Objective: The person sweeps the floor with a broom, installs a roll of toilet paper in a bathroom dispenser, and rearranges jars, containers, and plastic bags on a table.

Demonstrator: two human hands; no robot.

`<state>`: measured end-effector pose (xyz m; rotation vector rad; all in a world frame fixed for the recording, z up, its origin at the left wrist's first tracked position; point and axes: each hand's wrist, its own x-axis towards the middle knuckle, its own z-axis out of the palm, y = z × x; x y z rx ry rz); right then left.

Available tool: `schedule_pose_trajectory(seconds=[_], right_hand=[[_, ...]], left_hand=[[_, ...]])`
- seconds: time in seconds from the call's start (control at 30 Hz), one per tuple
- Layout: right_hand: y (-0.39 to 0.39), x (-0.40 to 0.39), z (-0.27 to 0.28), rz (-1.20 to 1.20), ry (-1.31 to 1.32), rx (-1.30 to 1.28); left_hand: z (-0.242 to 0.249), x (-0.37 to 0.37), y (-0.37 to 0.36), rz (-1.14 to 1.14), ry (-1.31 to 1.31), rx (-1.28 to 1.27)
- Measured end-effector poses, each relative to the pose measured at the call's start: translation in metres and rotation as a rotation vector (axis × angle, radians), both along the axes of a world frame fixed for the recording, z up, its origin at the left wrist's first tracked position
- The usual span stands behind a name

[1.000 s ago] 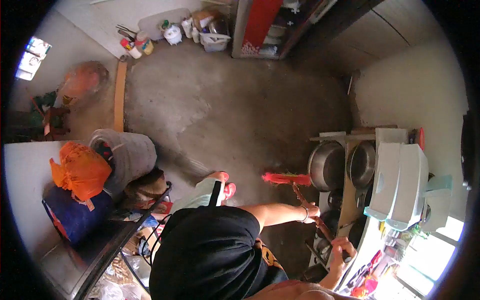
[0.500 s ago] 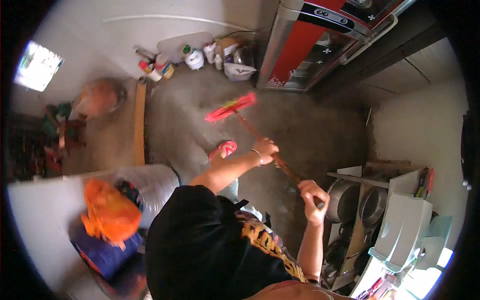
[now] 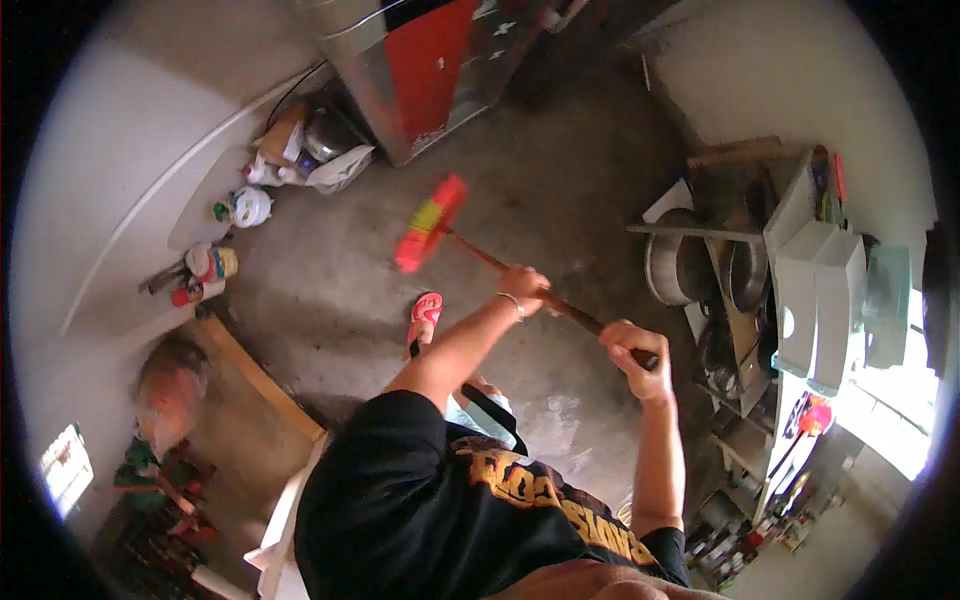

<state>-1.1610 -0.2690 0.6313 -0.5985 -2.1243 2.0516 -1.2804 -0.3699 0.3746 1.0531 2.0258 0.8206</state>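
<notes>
The concrete floor (image 3: 560, 160) fills most of the view, grey and stained, with a paler patch near the person's feet. A red and silver appliance (image 3: 425, 70) stands at the top edge of the floor, against the wall. Along the right edge of the floor a rack (image 3: 720, 290) holds 2 large metal pots (image 3: 675, 268) side by side, and pale plastic tubs (image 3: 820, 300) sit just beyond it by a bright window. A wooden plank (image 3: 265, 385) lies slanted on the left part of the floor, near the wall.

The person wears a black shirt (image 3: 420, 510) with yellow lettering, seen from above. A broom (image 3: 500, 265) runs slantwise over the middle of the floor: its red and yellow bristle head is up and to the left, blurred, and whether it touches the floor cannot be told; its brown wooden handle slopes down to the right. The left hand (image 3: 525, 285) grips the handle about midway, fingers wrapped fully around it, a bracelet at the wrist. The right hand (image 3: 632, 350) is closed tight on the handle's upper end, fingers curled over the wood.

A foot in a red sandal (image 3: 425, 315) stands on the floor just below the broom head. Small bottles and jars (image 3: 205, 270) cluster at the left edge of the floor by the wall, with a white pot (image 3: 250, 207) and a plastic bag (image 3: 335, 170) further along.
</notes>
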Motion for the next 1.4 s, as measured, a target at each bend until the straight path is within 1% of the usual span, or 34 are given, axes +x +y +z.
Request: schedule_pose_trajectory(seconds=[0.03,0.07,0.1,0.13,0.17,0.2,0.27,0.37,0.4,0.47,0.53,0.6,0.63,0.7,0.73,0.77,0.8,0.83,0.87,0.9,0.93,1.0,1.07,1.1,1.17,1.23,1.3,1.37,1.4], right_hand=[[0.009,0.007,0.014,-0.006,-0.019,0.052],[0.018,0.012,0.028,-0.010,-0.038,0.105],[0.026,0.014,0.044,-0.018,-0.074,0.144],[0.032,0.018,0.057,-0.024,-0.112,0.179],[0.038,0.023,0.064,-0.074,-0.081,0.198],[0.051,0.026,0.072,-0.074,-0.029,0.205],[0.079,0.043,0.081,-0.172,0.092,0.154],[0.119,0.051,0.077,-0.230,0.181,0.115],[0.134,0.051,0.067,-0.245,0.206,0.096],[0.158,0.039,0.025,-0.272,0.244,0.047],[0.175,0.020,-0.029,-0.290,0.221,0.089],[0.182,0.012,-0.079,-0.293,0.250,-0.018],[0.190,0.025,-0.085,-0.316,0.213,0.001],[0.195,0.063,-0.087,-0.354,0.133,0.027],[0.200,0.088,-0.081,-0.386,0.114,0.026],[0.204,0.103,-0.054,-0.433,0.057,0.020],[0.211,0.122,-0.038,-0.450,0.060,0.043],[0.214,0.136,-0.022,-0.502,0.051,0.016],[0.219,0.145,-0.006,-0.532,0.014,0.062],[0.224,0.151,0.007,-0.555,0.038,0.074],[0.232,0.156,0.020,-0.551,0.073,0.124],[0.245,0.161,0.038,-0.568,0.147,0.128],[0.252,0.147,0.043,-0.575,0.207,0.184],[0.256,0.136,0.042,-0.582,0.238,0.217],[0.263,0.104,0.032,-0.691,0.238,0.311],[0.272,0.059,0.009,-0.813,0.234,0.404],[0.292,0.000,-0.023,-0.920,0.236,0.469],[0.321,-0.055,-0.069,-0.980,0.297,0.540],[0.334,-0.085,-0.089,-1.052,0.263,0.535]], left_hand=[[0.017,0.012,0.022,-0.043,-0.035,0.035],[-0.007,0.036,0.052,-0.129,-0.062,0.105],[-0.006,0.053,0.074,-0.123,-0.084,0.233],[0.020,0.062,0.087,-0.073,-0.110,0.215],[0.050,0.060,0.099,-0.141,-0.165,0.122],[0.062,0.061,0.112,-0.129,-0.170,0.161],[0.071,0.066,0.135,-0.107,-0.170,0.229],[0.068,0.046,0.167,-0.092,-0.008,0.285],[0.065,0.031,0.179,-0.094,0.048,0.305],[0.028,-0.007,0.200,-0.099,0.208,0.323],[0.000,-0.052,0.215,-0.193,0.294,0.249],[-0.057,-0.066,0.228,-0.059,0.275,0.141],[-0.058,-0.053,0.237,-0.135,0.264,0.114],[-0.043,-0.014,0.244,-0.282,0.240,0.052],[-0.032,0.014,0.255,-0.358,0.208,0.048],[-0.027,0.046,0.264,-0.358,0.174,0.051],[-0.066,0.084,0.276,-0.371,0.075,0.177],[-0.020,0.099,0.285,-0.439,0.095,0.098],[-0.011,0.118,0.293,-0.440,0.093,0.089],[-0.022,0.135,0.306,-0.514,0.036,0.188],[-0.011,0.137,0.316,-0.512,0.004,0.225],[0.022,0.127,0.331,-0.512,-0.062,0.283],[0.043,0.101,0.353,-0.597,-0.028,0.247],[0.049,0.085,0.370,-0.643,-0.010,0.232],[0.054,0.047,0.407,-0.697,0.033,0.258],[0.045,0.006,0.454,-0.765,0.094,0.278],[0.015,-0.037,0.510,-0.824,0.207,0.336],[0.011,-0.085,0.564,-0.915,0.318,0.200],[0.005,-0.107,0.581,-0.863,0.344,0.238]])
